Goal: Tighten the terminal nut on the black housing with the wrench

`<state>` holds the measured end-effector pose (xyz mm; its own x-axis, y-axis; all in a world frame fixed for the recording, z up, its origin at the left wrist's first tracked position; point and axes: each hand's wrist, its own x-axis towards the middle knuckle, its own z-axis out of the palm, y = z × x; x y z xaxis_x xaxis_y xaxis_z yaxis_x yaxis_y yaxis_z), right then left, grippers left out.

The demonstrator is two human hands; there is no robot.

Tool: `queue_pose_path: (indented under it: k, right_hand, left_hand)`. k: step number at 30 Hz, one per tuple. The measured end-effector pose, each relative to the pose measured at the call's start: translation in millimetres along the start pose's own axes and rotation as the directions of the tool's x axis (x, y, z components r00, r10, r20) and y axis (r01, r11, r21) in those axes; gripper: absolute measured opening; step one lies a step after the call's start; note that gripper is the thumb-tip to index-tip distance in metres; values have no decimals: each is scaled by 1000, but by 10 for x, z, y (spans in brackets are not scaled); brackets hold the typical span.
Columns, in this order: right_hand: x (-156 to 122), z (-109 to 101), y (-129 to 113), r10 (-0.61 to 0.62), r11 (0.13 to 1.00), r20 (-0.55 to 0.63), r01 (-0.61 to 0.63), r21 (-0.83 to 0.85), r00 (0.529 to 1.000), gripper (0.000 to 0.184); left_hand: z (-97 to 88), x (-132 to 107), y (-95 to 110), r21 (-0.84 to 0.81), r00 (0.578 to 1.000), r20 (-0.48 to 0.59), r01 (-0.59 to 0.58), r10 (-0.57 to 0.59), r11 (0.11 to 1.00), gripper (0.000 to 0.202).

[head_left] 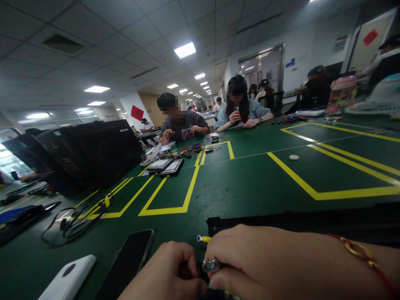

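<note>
My right hand (246, 256) reaches in from the right edge, its fingers curled around a small shiny metal piece (211, 265) whose exact kind I cannot make out. Beside its knuckles a ring terminal with a yellow sleeve (203, 238) pokes out over the green table (231, 183). Close by on the left, my left hand (170, 268) has thumb and forefinger bent together near the metal piece. Whatever lies between those fingertips is hidden. Behind my right hand stretches a long black panel or casing (300, 221).
Left of my hands lie a dark phone (128, 260) and a white rectangular device (70, 278). Beyond are coiled black cables (73, 223), black computer cases (87, 154), hard drives (171, 167) and small wired parts (200, 146). A white disc (293, 157) sits right. Two people work opposite.
</note>
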<state>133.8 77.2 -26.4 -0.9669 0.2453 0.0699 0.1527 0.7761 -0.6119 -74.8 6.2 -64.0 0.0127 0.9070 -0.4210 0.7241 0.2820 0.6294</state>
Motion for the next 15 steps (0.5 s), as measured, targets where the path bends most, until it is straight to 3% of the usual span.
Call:
queue_pose_path:
  k: [5, 11, 15]
  right_hand:
    - [-15, 50, 39, -16, 997, -76, 21, 71, 997, 11]
    - [-19, -38, 87, 48, 965, -256, 21, 263, 965, 16]
    - [-20, -168, 90, 69, 912, -212, 24, 408, 975, 13]
  left_hand:
    - [-37, -54, 111, -6, 1000, 5, 24, -24, 1000, 11]
    - [-17, -45, 55, -28, 999, -16, 42, -42, 999, 9]
    - [1, -4, -15, -63, 1000, 16, 19, -18, 998, 9]
